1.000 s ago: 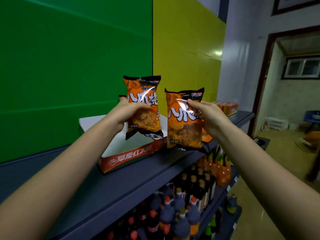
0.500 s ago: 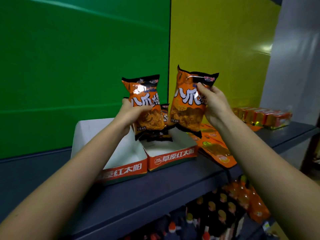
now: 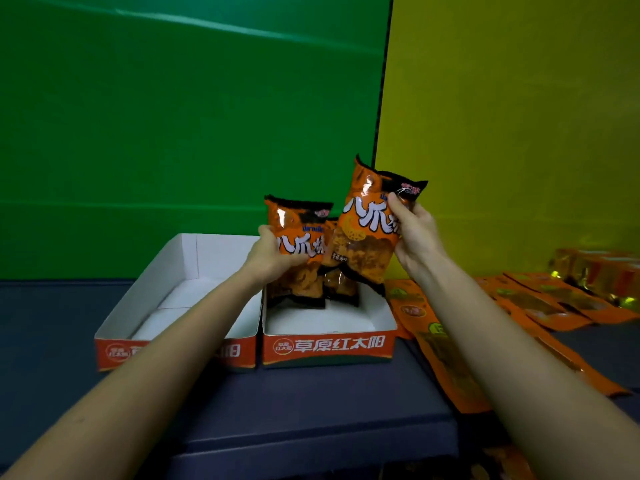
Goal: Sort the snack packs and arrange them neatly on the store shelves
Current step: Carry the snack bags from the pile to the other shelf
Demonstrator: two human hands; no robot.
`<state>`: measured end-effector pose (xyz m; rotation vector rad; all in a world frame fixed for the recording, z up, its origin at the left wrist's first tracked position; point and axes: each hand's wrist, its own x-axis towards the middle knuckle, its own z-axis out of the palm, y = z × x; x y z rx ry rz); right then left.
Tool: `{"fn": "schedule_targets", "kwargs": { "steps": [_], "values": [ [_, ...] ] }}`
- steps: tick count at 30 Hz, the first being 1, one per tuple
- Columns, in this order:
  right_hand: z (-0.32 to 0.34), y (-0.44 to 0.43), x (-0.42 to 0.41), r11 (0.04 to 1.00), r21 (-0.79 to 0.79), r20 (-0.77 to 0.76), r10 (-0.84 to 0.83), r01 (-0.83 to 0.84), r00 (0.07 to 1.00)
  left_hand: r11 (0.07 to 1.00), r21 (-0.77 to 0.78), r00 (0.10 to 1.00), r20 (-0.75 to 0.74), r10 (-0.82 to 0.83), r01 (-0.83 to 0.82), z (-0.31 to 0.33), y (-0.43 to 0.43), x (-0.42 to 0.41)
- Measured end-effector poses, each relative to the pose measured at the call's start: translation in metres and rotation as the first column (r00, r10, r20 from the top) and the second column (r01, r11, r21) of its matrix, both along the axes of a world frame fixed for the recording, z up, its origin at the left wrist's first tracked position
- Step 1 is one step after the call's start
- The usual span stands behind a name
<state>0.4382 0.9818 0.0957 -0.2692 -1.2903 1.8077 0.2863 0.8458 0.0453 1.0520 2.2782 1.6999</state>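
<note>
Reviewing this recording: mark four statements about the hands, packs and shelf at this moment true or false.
1. Each hand holds a pack. True: the left hand grips the left orange foil snack pack, the right hand grips the right orange foil snack pack.
2. The right pack is held lower. False: it is higher.
3. Flat orange pouches lie on the dark blue shelf. True.
4. The back wall is all green. False: green wall panel on the left, yellow wall panel on the right.
</note>
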Motion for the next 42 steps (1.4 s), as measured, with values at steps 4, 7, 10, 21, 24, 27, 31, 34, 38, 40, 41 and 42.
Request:
{"fn": "schedule_targets", "kwargs": {
  "steps": [4,7,10,21,24,27,31,34,38,40,41,42],
  "values": [
    [-0.024,0.012,-0.021,0.999,0.018,0.063,0.040,-0.041,0.997,0.971,-0.173,0.958,-0.262,0.116,-0.165,-0.006,-0.001,-0.005],
    [-0.037,0.018,-0.035,0.996,0.083,0.140,0.026,-0.038,0.990,0.930,-0.223,0.921,-0.329,0.209,-0.291,-0.004,-0.003,-0.006],
    [-0.050,0.029,-0.049,0.979,0.198,0.207,-0.004,-0.038,0.978,0.949,-0.188,0.939,-0.283,0.195,-0.253,-0.005,-0.005,-0.007],
    [-0.063,0.041,-0.053,0.796,0.593,0.358,-0.399,0.125,0.845,0.942,-0.192,0.910,-0.368,0.192,-0.276,-0.006,-0.003,-0.008],
    [-0.054,0.038,-0.051,0.655,0.735,0.298,-0.546,0.177,0.783,0.924,-0.221,0.893,-0.400,0.207,-0.313,-0.003,-0.005,-0.009],
    [-0.047,0.031,-0.045,0.504,0.850,0.246,-0.639,0.155,0.729,0.907,-0.242,0.874,-0.436,0.215,-0.344,0.000,-0.012,-0.010],
    [-0.038,0.011,-0.040,0.348,0.931,0.138,-0.624,0.115,0.769,0.883,-0.220,0.783,-0.580,0.223,-0.414,0.007,-0.035,-0.007],
    [-0.026,-0.015,-0.043,0.303,0.951,0.107,-0.503,0.059,0.858,0.826,-0.187,0.664,-0.698,0.269,-0.532,0.013,-0.064,-0.007],
    [-0.013,-0.064,-0.064,0.222,0.971,0.162,-0.330,-0.090,0.930,0.702,-0.175,0.510,-0.806,0.301,-0.691,0.015,-0.120,-0.007],
    [-0.010,-0.096,-0.079,0.125,0.976,0.206,-0.285,-0.177,0.936,0.633,-0.185,0.465,-0.829,0.311,-0.752,0.016,-0.156,-0.007],
    [-0.009,-0.113,-0.085,0.090,0.974,0.226,-0.266,-0.210,0.937,0.600,-0.193,0.453,-0.832,0.318,-0.776,0.016,-0.175,-0.008],
    [-0.009,-0.131,-0.091,0.069,0.969,0.246,-0.241,-0.236,0.939,0.571,-0.201,0.446,-0.833,0.328,-0.796,0.015,-0.194,-0.009]
  ]
}}
